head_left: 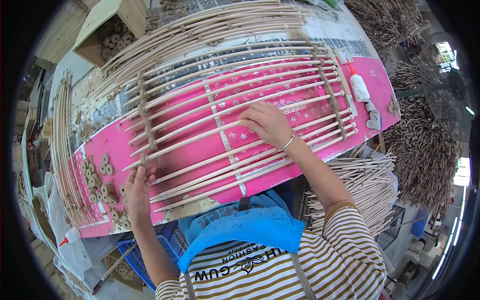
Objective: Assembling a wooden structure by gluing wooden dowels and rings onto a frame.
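Long pale wooden rods lie side by side over a pink table cover (382,112). My right hand (270,124) pinches one wooden rod (192,141) near its middle. At that rod's left end, my left hand (139,191) is closed, its thumb and fingertips together just below a wooden ring (143,159) on the rod. Whatever the left fingertips hold is too small to make out. A row of wooden rings (142,95) joins the upper rods on the left. Another row of rings (327,86) crosses the rods near their knobbed right ends.
Loose wooden rings (91,177) are scattered at the left. A wooden box (116,10) of rings stands far left, beside more rods (210,31). White glue bottles with red tips, one at right (359,87), lie near the table edges. Bundled sticks (355,190) stand at right.
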Available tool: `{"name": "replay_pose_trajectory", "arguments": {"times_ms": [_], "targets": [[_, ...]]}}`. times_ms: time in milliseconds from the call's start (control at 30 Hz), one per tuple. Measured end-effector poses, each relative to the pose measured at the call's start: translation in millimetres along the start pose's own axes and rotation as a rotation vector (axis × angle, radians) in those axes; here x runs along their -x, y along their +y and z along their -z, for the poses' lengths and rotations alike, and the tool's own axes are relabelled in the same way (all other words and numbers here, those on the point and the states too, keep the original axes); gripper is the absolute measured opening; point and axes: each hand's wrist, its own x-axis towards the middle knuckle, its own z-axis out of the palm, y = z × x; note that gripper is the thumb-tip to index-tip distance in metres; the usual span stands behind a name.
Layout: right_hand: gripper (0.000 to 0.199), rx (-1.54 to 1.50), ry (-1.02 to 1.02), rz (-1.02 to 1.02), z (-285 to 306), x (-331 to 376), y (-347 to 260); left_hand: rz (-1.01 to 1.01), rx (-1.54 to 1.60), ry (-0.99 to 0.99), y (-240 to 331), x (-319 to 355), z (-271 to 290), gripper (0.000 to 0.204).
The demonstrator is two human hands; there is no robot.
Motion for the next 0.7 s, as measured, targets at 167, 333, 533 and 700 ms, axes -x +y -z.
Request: {"name": "replay_pose_trajectory", "arguments": {"times_ms": [167,333,533,700], "targets": [[0.018,-0.029,-0.032,0.012,1.6,-0.6,9.0,-0.367,-0.930,0.235,18.1,12.2,38.7,0.018],[0.019,-0.054,-0.058,-0.096,9.1,5.2,7.4,-0.925,-1.436,0.135,28.2,11.6,-25.3,0.053],[0.017,-0.070,-0.103,-0.117,3.6,-0.3,0.3,-0.868,-1.412,0.059,10.1,4.8,-23.3,0.047],[0.013,-0.045,-0.104,-0.117,4.3,-3.2,0.2,-0.847,-1.377,0.087,5.1,-3.8,-31.5,0.041]]}}
